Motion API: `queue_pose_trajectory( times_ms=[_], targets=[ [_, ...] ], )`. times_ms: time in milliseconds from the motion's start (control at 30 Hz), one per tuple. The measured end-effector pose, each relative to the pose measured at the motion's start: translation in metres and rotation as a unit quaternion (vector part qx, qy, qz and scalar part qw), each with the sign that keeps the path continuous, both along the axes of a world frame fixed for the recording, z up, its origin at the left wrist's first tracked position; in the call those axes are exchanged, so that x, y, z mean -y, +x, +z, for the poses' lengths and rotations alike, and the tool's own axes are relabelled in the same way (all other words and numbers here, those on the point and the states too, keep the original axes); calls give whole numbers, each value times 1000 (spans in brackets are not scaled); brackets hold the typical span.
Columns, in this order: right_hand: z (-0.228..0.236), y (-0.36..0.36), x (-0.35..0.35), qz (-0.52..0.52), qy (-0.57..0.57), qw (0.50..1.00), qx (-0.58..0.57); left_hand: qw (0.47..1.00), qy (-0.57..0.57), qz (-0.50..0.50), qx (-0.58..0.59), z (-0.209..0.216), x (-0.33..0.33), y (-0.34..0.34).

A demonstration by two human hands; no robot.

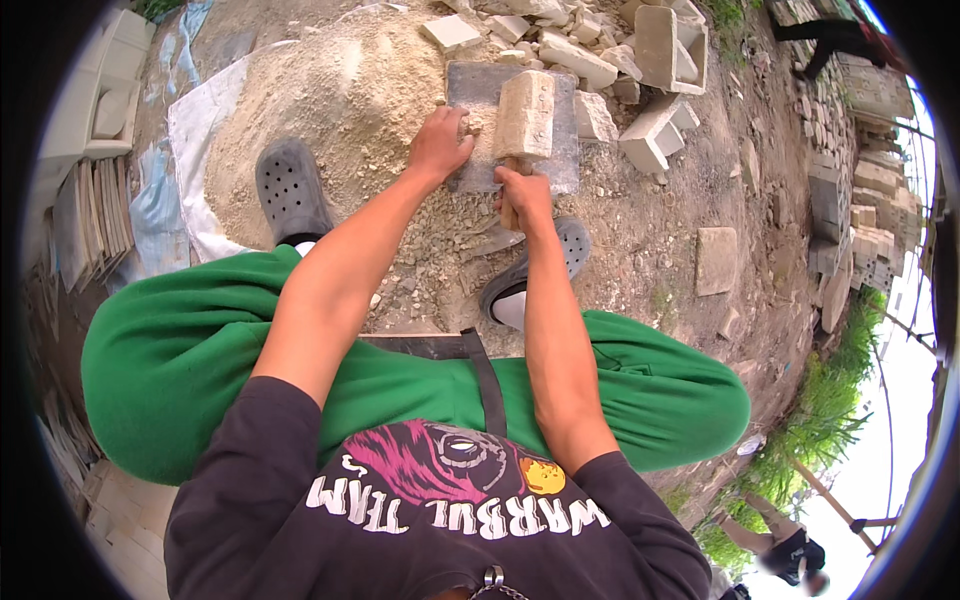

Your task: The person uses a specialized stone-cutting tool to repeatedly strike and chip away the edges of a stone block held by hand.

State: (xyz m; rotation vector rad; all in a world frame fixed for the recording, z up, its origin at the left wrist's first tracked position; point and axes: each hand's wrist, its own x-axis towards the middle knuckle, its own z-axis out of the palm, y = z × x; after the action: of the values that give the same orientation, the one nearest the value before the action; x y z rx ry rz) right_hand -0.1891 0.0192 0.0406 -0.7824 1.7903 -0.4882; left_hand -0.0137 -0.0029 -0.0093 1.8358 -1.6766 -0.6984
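Observation:
A mallet with a big pale block for a head (525, 113) rests on a dark flat slab (475, 85) on the ground. My right hand (525, 197) is closed around its short handle, just below the head. At the slab's left edge, my left hand (440, 145) curls its fingers at a small pale stone piece (473, 124). Beside that hand rises a heap of beige crushed stone (320, 110), partly lying on a white sheet (205, 110).
Broken pale blocks (580, 60) and hollow cast pieces (670, 50) lie beyond the slab. My clogs (290, 185) flank the work spot. A flat square stone (716, 260) lies to the right. Stacked blocks (825, 200) line the far right; other people (790, 550) are at the right rim.

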Motion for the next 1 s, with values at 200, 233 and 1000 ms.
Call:
queue_pose_trajectory(
  times_ms=[200, 233, 1000],
  targets=[
    [3, -1, -2, 23, -15, 999, -45, 1000, -20, 7, -18, 2, -3, -2],
    [5, 1, 0, 35, -17, 998, -59, 1000, -4, 11, -21, 4, 0, -2],
    [1, 15, 10, 67, -144, 985, -65, 999, 24, -23, -8, 0, 15, 8]
  ],
)
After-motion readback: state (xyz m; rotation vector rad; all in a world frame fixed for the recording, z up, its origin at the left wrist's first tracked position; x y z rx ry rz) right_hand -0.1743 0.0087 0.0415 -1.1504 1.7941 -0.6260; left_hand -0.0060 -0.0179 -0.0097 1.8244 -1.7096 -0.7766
